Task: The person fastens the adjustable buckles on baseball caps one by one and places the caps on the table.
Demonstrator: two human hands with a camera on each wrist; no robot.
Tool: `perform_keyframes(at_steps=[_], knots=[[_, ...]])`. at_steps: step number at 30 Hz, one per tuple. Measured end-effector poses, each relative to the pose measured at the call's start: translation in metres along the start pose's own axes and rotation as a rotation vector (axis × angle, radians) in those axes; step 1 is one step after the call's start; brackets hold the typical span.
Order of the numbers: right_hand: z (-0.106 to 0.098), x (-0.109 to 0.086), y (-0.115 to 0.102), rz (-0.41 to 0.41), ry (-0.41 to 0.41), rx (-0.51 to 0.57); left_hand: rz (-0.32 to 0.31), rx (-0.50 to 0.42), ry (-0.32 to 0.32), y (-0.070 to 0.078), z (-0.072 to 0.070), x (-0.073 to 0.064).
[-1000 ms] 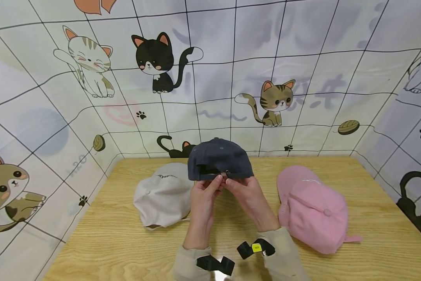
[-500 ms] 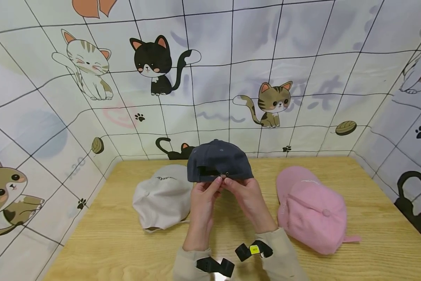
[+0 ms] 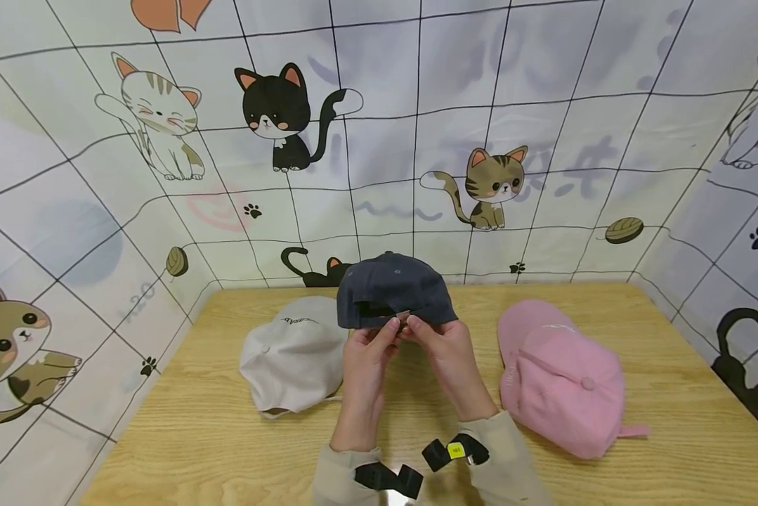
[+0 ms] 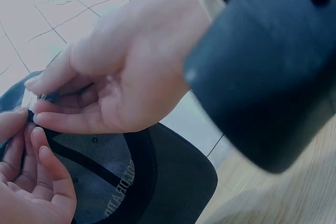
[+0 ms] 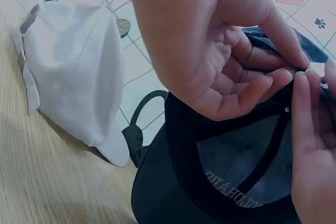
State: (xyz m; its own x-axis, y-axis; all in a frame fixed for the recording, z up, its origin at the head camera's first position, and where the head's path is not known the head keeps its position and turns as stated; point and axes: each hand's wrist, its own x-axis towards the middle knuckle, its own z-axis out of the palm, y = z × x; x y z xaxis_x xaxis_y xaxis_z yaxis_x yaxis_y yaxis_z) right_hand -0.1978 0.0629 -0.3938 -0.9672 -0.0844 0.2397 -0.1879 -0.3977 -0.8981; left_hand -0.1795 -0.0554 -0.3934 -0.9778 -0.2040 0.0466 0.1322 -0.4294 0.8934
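Both hands hold a dark navy baseball cap (image 3: 394,281) above the table, its back opening toward me. My left hand (image 3: 364,365) pinches the back strap at a small metal buckle (image 3: 403,315) between thumb and fingers. My right hand (image 3: 445,355) pinches the strap just right of the buckle, thumbs almost touching. In the left wrist view, the cap's brim (image 4: 181,169) points away from the hands, and the buckle (image 4: 29,98) is bright and partly covered by fingertips. Light lettering (image 5: 231,190) shows reversed inside the cap in the right wrist view.
A white-grey cap (image 3: 296,358) lies on the wooden table (image 3: 183,422) to the left. To the right lies a pink cap (image 3: 568,379), its strap end sticking out. A cloth backdrop (image 3: 385,140) with cartoon cats stands behind and at both sides.
The buckle has tilted up between the thumbs and now covers the eyelet beside it. My right thumb has shifted slightly right and up. The cap is held in nearly the same place.
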Motion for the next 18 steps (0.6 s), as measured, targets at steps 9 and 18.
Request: perform_keyframes(at_steps=[9, 18], knots=[[-0.004, 0.000, -0.002, 0.016, 0.044, -0.056, 0.003, -0.003, -0.017, -0.001, 0.002, -0.001], [-0.010, 0.005, -0.008, -0.016, -0.140, 0.310, -0.114, -0.474, -0.160, 0.002, -0.009, 0.003]])
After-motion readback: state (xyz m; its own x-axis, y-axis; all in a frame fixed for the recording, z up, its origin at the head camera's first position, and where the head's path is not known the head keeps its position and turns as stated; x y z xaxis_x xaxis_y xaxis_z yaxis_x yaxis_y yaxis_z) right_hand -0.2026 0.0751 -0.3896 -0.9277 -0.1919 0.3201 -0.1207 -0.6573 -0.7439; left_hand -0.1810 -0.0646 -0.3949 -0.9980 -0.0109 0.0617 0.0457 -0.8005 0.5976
